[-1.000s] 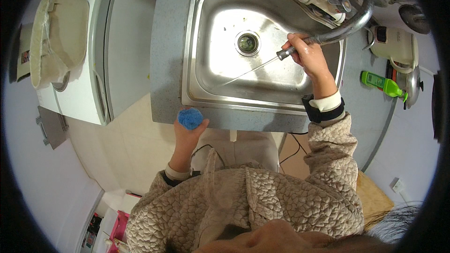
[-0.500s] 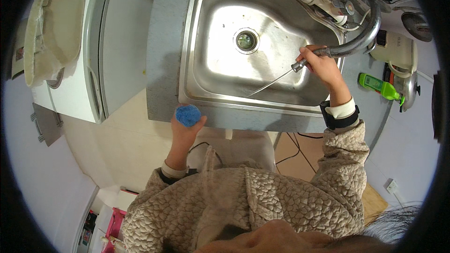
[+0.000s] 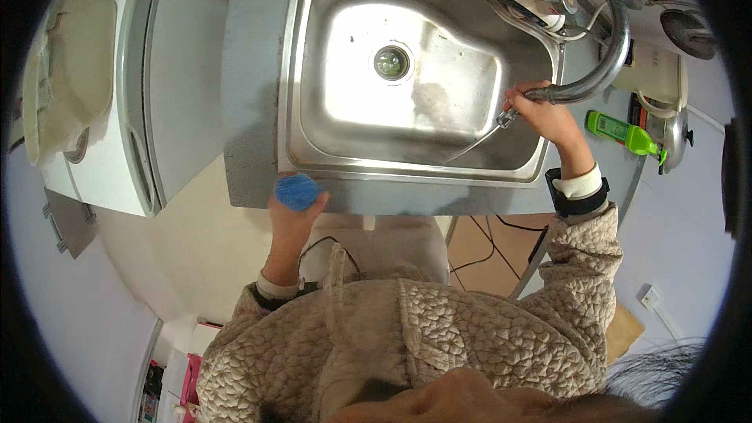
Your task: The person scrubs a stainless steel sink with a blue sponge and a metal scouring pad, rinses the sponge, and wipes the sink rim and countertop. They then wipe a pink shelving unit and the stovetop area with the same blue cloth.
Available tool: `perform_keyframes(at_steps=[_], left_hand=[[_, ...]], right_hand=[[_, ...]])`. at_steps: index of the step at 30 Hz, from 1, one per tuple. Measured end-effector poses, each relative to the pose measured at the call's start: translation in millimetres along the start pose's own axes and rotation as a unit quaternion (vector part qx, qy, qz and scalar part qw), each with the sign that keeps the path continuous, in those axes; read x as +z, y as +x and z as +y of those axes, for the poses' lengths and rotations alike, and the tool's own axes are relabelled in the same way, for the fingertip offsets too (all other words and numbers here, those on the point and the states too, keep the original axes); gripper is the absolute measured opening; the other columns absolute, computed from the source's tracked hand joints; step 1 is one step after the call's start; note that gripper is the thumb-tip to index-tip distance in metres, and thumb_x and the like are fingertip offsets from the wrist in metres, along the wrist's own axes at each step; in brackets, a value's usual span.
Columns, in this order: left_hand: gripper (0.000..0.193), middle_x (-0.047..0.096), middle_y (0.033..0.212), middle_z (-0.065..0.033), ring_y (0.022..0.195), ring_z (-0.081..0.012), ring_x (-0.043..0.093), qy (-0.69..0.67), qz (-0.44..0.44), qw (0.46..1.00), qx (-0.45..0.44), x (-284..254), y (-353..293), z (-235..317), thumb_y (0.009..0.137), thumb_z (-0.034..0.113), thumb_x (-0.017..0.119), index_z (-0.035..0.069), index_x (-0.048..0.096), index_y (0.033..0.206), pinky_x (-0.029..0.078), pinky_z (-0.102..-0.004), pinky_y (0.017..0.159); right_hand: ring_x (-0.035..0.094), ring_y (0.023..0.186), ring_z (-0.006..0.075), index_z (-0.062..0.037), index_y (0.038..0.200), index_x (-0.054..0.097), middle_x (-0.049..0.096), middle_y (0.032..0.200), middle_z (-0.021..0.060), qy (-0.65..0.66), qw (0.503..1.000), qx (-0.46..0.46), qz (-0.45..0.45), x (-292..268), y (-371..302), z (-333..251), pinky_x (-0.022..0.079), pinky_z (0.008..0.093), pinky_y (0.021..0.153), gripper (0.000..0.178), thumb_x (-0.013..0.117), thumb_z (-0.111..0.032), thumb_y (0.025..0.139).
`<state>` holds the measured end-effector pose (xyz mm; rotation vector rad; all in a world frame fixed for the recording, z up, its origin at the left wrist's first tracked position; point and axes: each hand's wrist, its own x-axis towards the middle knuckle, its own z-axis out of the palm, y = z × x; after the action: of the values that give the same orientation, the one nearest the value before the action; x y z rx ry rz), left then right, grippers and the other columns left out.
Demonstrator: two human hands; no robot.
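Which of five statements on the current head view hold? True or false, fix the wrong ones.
1. The left hand holds a blue sponge. True.
2. The right hand hangs free. False: it grips the tap near its end.
3. Water streams from the tap. True.
4. The green bottle is left of the sink. False: it is right of the sink.
5. The drain is inside the sink. True.

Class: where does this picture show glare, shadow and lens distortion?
Head view: white glare surrounds the drain in the steel sink; head view: soft shadow darkens the grey countertop left of it; head view: the countertop's left edge bows, picture corners are black.
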<state>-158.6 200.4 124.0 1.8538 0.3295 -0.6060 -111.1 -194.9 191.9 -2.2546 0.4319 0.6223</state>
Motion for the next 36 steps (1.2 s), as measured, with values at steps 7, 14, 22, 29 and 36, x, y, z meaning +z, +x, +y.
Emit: perform_keyframes(at_steps=[7,14,22,29,36], left_hand=[[0.034,0.053,0.075,-0.0025,0.066,-0.0127,0.050,-0.012,-0.009,1.000,0.013,6.1,3.8,-3.8,0.064,0.013,0.073,0.004,0.050,0.086,0.043,-0.0272,0.061],[0.032,0.053,0.073,-0.0025,0.066,-0.0137,0.050,0.015,-0.024,0.999,0.015,14.0,6.5,-6.2,0.063,0.013,0.073,0.005,0.051,0.085,0.042,-0.0280,0.062],[0.030,0.053,0.073,-0.0020,0.065,-0.0119,0.050,-0.023,-0.025,0.999,0.017,24.9,4.9,4.2,0.065,0.012,0.072,0.005,0.051,0.085,0.042,-0.0269,0.059],[0.029,0.052,0.071,-0.0010,0.065,-0.0116,0.050,-0.002,-0.017,1.000,0.011,32.5,6.0,7.7,0.064,0.010,0.073,0.004,0.052,0.084,0.042,-0.0265,0.059],[0.031,0.052,0.071,-0.0007,0.064,-0.0122,0.049,-0.016,-0.015,1.000,0.019,35.5,7.7,4.0,0.063,0.010,0.073,0.004,0.051,0.084,0.042,-0.0266,0.060]], right_hand=[[0.056,0.059,0.0168,0.0010,0.078,0.064,0.062,0.066,0.0107,-0.063,0.998,0.010,0.011,-19.3,-10.0,24.8,0.046,0.0291,0.061,0.026,0.055,-0.023,0.079],[0.056,0.058,0.0200,0.0006,0.076,0.063,0.059,0.064,0.0140,-0.108,0.994,-0.018,-0.012,-42.4,-14.6,41.6,0.045,0.0321,0.059,0.024,0.056,-0.023,0.078],[0.055,0.055,0.0225,0.0018,0.073,0.062,0.058,0.062,0.0148,-0.181,0.983,0.019,-0.021,-63.1,-14.9,52.5,0.045,0.0332,0.059,0.027,0.058,-0.025,0.077],[0.056,0.058,0.0239,0.0007,0.070,0.062,0.057,0.062,0.0140,-0.215,0.976,-0.014,-0.039,-76.2,-15.1,58.4,0.045,0.0338,0.060,0.025,0.058,-0.023,0.076],[0.056,0.060,0.0235,0.0003,0.071,0.061,0.057,0.063,0.0135,-0.227,0.973,-0.042,-0.011,-76.6,-14.3,65.7,0.045,0.0346,0.061,0.025,0.058,-0.024,0.076]])
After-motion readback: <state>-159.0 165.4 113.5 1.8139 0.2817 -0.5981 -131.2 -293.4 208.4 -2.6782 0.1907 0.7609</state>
